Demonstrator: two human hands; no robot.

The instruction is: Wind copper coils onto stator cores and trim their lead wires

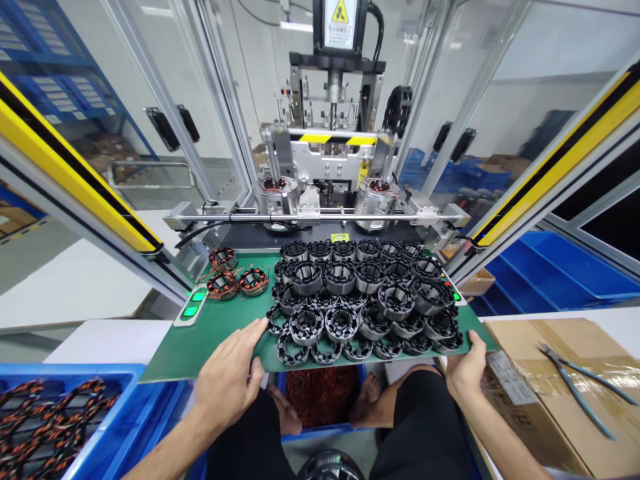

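My left hand [229, 377] lies over the front edge of a green tabletop [200, 350], fingers stretched out and close together. Its fingertips touch or nearly touch the leftmost stator core [277, 320]. My right hand [467, 369] is at the front right of the tabletop, thumb up beside the stator cores; its other fingers are mostly hidden at the edge. Between the hands, bare stator cores [341, 325] with black insulation stand in rows, some stacked. Several copper-wound stators [253, 281] with loose wire ends sit at the back left.
A winding machine [334, 157] stands behind, with a wound stator on each holder. Yellow light-curtain bars [80, 163] flank the workspace. A blue bin [125, 400] of wound stators is at left. Cutting pliers [580, 387] lie on a cardboard box [530, 333]. A scrap-wire bin [323, 428] is below.
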